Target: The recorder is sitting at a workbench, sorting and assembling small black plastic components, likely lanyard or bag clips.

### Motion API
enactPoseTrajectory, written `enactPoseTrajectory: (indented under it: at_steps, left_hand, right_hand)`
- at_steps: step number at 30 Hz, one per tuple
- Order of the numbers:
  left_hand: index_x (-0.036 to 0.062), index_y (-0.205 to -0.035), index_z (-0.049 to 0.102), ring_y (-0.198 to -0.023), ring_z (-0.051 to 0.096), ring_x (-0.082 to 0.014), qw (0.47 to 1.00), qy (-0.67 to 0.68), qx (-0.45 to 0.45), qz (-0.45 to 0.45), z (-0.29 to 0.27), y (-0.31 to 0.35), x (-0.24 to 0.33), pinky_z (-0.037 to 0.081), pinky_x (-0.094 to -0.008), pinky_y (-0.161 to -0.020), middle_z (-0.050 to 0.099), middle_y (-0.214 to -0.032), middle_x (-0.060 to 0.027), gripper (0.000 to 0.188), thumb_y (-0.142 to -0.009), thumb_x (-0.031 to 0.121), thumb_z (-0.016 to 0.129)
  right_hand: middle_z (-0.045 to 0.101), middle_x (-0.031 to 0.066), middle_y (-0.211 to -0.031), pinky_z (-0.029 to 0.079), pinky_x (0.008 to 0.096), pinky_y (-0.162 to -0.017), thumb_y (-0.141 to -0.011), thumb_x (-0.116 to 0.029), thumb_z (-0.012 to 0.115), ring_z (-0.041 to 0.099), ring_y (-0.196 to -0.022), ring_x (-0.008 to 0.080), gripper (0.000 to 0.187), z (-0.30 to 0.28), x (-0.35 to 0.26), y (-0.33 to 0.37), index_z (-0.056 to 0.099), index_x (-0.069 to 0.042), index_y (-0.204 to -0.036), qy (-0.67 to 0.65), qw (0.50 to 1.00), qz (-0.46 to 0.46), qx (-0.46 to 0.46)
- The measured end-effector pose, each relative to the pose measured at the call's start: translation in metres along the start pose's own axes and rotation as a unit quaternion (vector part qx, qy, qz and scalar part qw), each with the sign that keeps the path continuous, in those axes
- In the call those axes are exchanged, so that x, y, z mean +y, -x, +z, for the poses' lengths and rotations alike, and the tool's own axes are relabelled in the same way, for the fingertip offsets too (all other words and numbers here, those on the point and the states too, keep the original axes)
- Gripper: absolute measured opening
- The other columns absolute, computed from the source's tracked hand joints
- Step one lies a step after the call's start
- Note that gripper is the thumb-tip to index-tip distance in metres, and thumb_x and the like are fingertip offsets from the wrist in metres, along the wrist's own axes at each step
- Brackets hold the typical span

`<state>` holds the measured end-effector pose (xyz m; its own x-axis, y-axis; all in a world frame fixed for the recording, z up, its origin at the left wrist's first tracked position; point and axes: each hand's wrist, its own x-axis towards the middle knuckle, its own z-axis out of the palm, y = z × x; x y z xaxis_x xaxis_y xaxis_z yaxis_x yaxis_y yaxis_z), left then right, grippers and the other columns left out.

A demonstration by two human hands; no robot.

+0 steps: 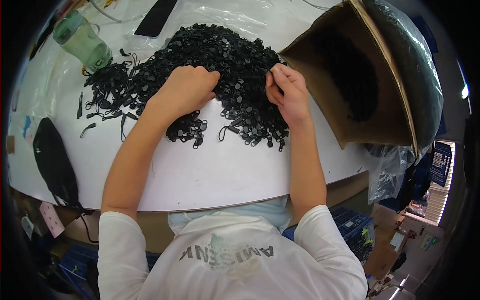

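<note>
A large heap of black zipper sliders (220, 50) lies on the white table, with loose black cord pulls (107, 82) along its left side. My left hand (189, 87) is closed at the heap's near middle, fingers curled under; whatever they hold is hidden. At the right side of the heap, my right hand (289, 92) is closed in a pinch. A bit of black cord pull (270, 73) shows at its fingertips, dark against the sliders. Below the heap, a single looped cord pull (227, 131) lies beside some strewn sliders (250, 132).
An open cardboard box (320, 107), lined with plastic and holding a dark mass, tilts toward the table at right. A green-tinted bottle (82, 40) stands at upper left. A black pouch-like item (54, 160) lies at the left edge, and a dark flat slab (156, 19) at the back.
</note>
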<state>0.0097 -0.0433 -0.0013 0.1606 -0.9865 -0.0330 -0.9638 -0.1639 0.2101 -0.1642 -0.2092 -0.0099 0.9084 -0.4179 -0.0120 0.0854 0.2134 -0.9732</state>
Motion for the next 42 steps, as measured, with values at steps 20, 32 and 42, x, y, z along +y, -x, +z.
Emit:
enactPoseTrajectory:
  at_steps: [20, 32, 42]
  left_hand:
    - [-0.0011, -0.083, 0.056, -0.057, 0.06, -0.0089, 0.907, 0.418, 0.016, 0.05, -0.023, 0.002, -0.003, 0.046, -0.0217, -0.051, 0.06, -0.064, -0.0044, 0.006, -0.086, 0.003, 0.06]
    - [-0.0012, -0.079, 0.057, -0.051, 0.06, -0.0083, 0.867, 0.497, 0.027, 0.026, -0.024, 0.006, -0.004, 0.047, -0.02, -0.047, 0.062, -0.06, -0.004, 0.011, -0.086, 0.007, 0.061]
    - [-0.0001, -0.078, 0.056, -0.049, 0.056, -0.0055, 0.886, 0.463, 0.009, 0.018, -0.025, 0.006, 0.004, 0.044, -0.0183, -0.045, 0.059, -0.059, -0.0009, 0.017, -0.089, 0.011, 0.063]
  right_hand:
    - [0.038, -0.0075, -0.059, 0.023, 0.019, -0.044, -0.097, -0.023, 0.052, 0.032, -0.051, 0.0015, 0.025, 0.02, 0.007, 0.005, 0.053, -0.005, -0.08, 0.015, 0.999, -0.034, 0.018]
    - [0.059, 0.0078, -0.061, 0.044, 0.0356, -0.047, -0.087, -0.021, 0.064, 0.059, -0.053, 0.0276, 0.014, 0.049, 0.009, 0.012, 0.059, -0.008, -0.087, 0.524, 0.802, -0.277, 0.077]
    - [0.056, 0.0031, -0.059, 0.045, 0.0334, -0.044, -0.081, -0.018, 0.067, 0.058, -0.05, 0.0226, 0.016, 0.059, 0.021, 0.016, 0.059, -0.01, -0.069, 0.6, 0.733, -0.317, 0.046]
